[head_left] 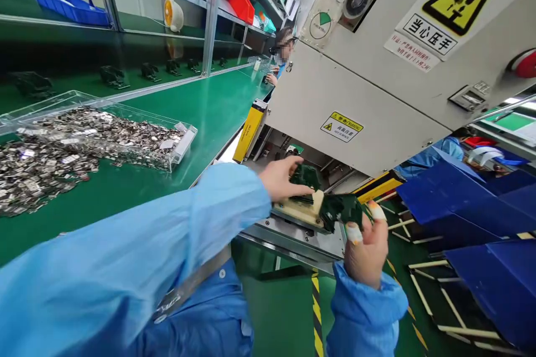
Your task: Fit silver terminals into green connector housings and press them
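Note:
At the front of the machine sits a cream-coloured fixture (307, 209) on a metal plate. My left hand (285, 178) reaches over it, thumb and fingers closed around a dark plastic part (306, 176) at its back. In my right hand (368, 242), to the right of the fixture, is a second dark part (341, 209), pinched between thumb and fingers with white wraps on the tips. This second part's left end is beside the fixture; whether they touch is unclear.
Left, a clear tray (184, 148) of small metal pieces stands on the green bench (201, 106), beside a loose pile (37, 178). A grey machine (335, 106) rises ahead, with yellow bars at its opening. Blue panels (452, 201) stand right; a person (282, 47) is further back.

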{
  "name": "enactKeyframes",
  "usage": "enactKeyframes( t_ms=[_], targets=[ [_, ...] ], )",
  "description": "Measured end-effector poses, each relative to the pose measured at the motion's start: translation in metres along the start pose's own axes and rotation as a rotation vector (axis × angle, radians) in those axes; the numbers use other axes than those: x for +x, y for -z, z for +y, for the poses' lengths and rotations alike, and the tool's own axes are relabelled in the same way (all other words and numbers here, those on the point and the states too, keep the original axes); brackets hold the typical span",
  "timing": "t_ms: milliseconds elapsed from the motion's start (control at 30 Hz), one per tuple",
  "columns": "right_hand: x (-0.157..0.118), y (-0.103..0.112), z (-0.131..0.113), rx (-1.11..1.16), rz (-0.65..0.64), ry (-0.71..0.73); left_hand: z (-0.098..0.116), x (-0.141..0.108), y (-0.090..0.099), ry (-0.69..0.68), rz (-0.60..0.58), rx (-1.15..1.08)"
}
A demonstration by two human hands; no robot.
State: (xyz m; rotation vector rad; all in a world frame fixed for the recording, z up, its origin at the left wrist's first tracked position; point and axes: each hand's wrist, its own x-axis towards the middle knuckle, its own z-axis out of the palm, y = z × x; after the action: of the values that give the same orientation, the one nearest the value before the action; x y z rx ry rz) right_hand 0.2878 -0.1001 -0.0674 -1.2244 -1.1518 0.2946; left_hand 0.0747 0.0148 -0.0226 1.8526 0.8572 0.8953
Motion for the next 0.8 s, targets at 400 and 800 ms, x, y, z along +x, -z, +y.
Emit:
enactKeyframes(
  t_ms=[400,800],
  targets=[
    [0.05,-0.038,0.016,-0.427,-0.571,0.196,-0.08,-0.17,0.122,0.418,-0.089,-0.06],
    [-0.063,0.086,0.106,-0.483,0.161,-0.209,-0.12,-0.154,0.08,0.358,-0.068,-0.115]
  ],
)
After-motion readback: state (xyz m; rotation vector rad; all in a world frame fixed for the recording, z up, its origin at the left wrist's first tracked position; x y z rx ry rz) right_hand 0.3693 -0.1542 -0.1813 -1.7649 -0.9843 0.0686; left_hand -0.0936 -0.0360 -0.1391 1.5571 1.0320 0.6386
